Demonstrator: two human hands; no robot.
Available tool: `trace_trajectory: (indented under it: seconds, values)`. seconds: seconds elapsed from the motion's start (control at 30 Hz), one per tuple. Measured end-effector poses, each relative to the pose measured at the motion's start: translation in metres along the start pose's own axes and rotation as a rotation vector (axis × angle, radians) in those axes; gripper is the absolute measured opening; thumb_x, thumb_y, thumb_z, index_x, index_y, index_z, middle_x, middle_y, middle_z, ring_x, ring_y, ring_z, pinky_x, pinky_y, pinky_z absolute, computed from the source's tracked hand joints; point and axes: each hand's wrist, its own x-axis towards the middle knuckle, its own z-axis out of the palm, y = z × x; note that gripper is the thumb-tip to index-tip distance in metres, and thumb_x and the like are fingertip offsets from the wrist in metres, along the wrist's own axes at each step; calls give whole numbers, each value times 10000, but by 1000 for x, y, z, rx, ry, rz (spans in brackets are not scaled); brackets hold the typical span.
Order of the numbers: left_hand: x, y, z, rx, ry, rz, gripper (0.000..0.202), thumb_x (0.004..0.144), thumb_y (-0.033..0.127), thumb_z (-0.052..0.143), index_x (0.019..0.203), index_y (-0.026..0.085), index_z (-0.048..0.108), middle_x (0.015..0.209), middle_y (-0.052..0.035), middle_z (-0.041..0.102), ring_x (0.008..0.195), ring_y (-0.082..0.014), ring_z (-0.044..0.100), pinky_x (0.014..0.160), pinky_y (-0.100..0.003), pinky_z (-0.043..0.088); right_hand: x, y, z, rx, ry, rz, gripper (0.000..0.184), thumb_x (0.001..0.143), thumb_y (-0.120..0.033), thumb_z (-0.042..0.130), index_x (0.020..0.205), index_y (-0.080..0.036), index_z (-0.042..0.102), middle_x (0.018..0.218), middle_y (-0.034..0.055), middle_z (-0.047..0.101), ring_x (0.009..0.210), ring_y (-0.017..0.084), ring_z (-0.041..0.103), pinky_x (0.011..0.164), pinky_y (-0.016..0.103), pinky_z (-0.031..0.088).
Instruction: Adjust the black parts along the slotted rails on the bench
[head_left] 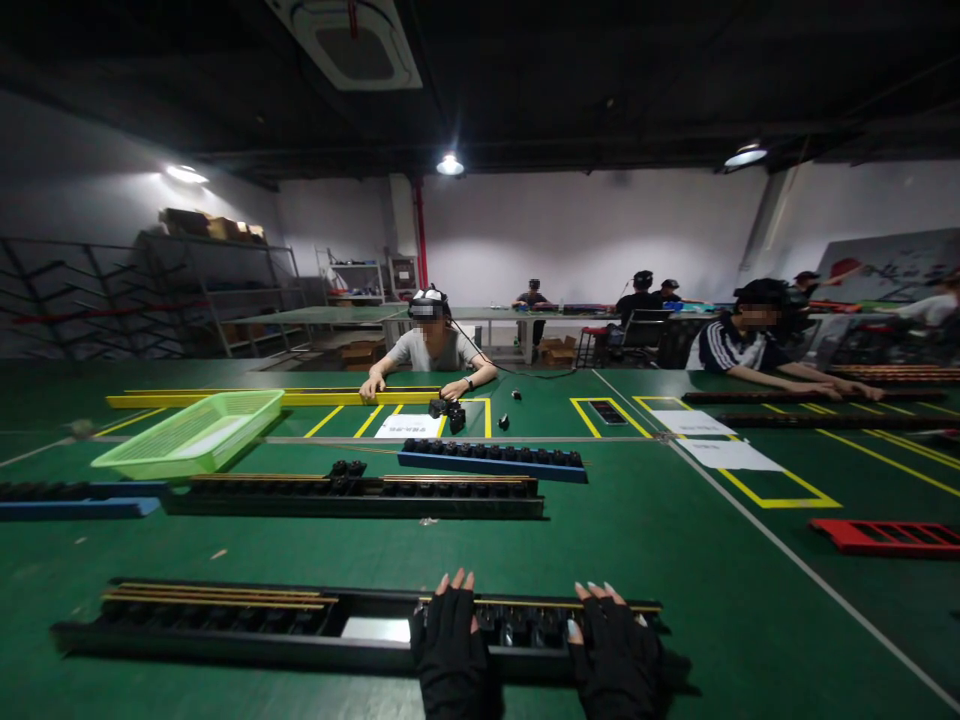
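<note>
A long black rail point(300, 648) lies across the near table, with thin brass-coloured strips point(225, 594) along its left part and black blocks inside. My left hand point(450, 645), in a black fingerless glove, lies over the rail right of its middle, fingers stretched past the far edge. Near the rail's right end rests my right hand point(619, 645), gloved alike, with fingers extended and thumb apart over the channel. Between the hands, dark blocks point(521, 626) and a strip show. A pale flat patch point(376, 629) shows in the channel left of my left hand. My palms hide parts of the rail.
Farther off lie another black rail point(360, 500), a blue rail point(491, 460), another blue rail point(82, 500) and a green basket point(191, 435). A red frame point(889, 537) lies at right. Opposite, a person point(431, 345) has both hands at a yellow rail point(300, 397); another sits right.
</note>
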Motion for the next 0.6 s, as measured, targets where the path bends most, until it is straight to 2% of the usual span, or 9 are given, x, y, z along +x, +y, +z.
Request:
trace_trajectory:
  seconds: [0.17,0.27,0.4,0.6]
  values:
    - [3,1,-3,-10,24,14,458,846,94,440,1234,202,658,1210,-70,712,1206,-230,579,1123,-423,249,-8,4,11,-11,32,-29,363,887,-429,495,1114,-254,717,1119,62,727,1131,281,586,999,452,312]
    - [5,3,-4,-41,32,-18,458,826,80,457,1212,200,673,1203,-79,714,1198,-234,584,1125,-427,250,-8,4,11,-2,-18,-6,372,890,-440,488,1130,-262,711,1130,58,723,1141,279,585,1009,449,304]
    - [6,8,-6,-89,33,-71,448,824,83,460,1191,202,685,1189,-80,719,1194,-237,586,1113,-426,269,-6,4,8,29,11,7,371,884,-432,493,1129,-257,710,1122,63,723,1130,286,586,1004,456,305]
    - [5,7,-6,-86,32,-69,463,829,76,437,1206,192,679,1193,-79,718,1191,-232,582,1113,-422,259,-6,2,7,43,-25,47,380,881,-433,487,1125,-248,712,1136,62,724,1138,278,585,1015,446,310]
